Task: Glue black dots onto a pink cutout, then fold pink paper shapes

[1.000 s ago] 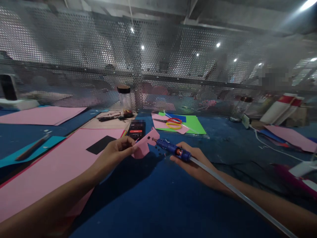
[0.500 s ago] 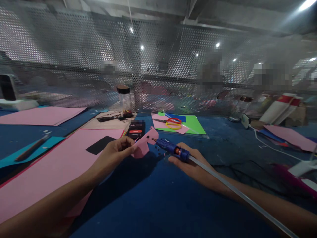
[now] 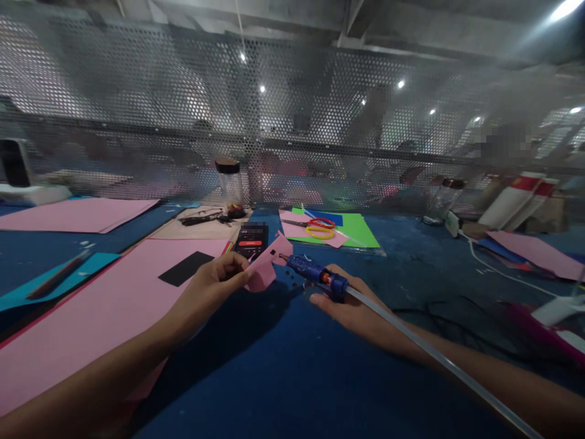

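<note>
Fingers of L hand [image 3: 214,280] pinch pink paper cutout [image 3: 262,274] by its L edge, above blue table [image 3: 274,372]; R hand [image 3: 359,312] grips blue glue gun [image 3: 307,269], nozzle [image 3: 284,258] nr cutout's R end. Cutout prob. v. light, bendy, easily creased: hold edges, away from nozzle.

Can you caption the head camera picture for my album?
The left hand holds a pink paper cutout while the right hand points a blue glue gun at it.
</note>
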A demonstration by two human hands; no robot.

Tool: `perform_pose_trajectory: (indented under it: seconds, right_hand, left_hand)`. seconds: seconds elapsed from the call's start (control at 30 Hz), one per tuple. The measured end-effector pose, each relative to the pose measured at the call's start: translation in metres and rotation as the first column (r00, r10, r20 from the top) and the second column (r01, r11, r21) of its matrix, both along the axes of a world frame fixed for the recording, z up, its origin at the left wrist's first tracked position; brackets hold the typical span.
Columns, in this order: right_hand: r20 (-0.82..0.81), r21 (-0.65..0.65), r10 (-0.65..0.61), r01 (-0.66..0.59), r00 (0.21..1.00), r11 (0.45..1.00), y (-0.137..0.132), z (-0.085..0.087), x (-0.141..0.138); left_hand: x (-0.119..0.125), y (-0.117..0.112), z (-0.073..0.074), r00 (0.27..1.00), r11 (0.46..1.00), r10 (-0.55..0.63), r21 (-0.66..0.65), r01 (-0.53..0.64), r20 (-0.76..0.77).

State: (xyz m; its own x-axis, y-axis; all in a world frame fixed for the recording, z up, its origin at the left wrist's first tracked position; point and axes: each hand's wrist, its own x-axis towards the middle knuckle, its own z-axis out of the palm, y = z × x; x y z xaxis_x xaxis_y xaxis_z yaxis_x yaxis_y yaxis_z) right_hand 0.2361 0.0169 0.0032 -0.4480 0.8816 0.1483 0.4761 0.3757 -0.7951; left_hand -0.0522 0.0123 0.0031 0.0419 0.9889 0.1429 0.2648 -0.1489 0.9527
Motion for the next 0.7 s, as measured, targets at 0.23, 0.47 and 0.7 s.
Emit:
perform_pose_trajectory:
  seconds: [0.23,0.47,0.7]
  right_hand:
    - [-0.005,0.000,0.019,-0.019,1.000,1.000,-0.0011,0.0036,-0.0011]
    - [0.002,-0.006,0.021,-0.021,1.000,1.000,-0.0016,0.0040,-0.0018]
    - [0.004,-0.010,0.017,-0.017,1.000,1.000,-0.0008,-0.0001,-0.0019]
  left_hand:
    - [0.0011,0.0002,0.0005,1.000,1.000,0.018,0.000,-0.018,-0.002]
    - [0.0016,0.0010,-0.0001,1.000,1.000,0.008,-0.008,-0.008,-0.007]
    - [-0.0003,-0.0006,-0.0013,1.000,1.000,-0.006,-0.006,0.006,-0.005]
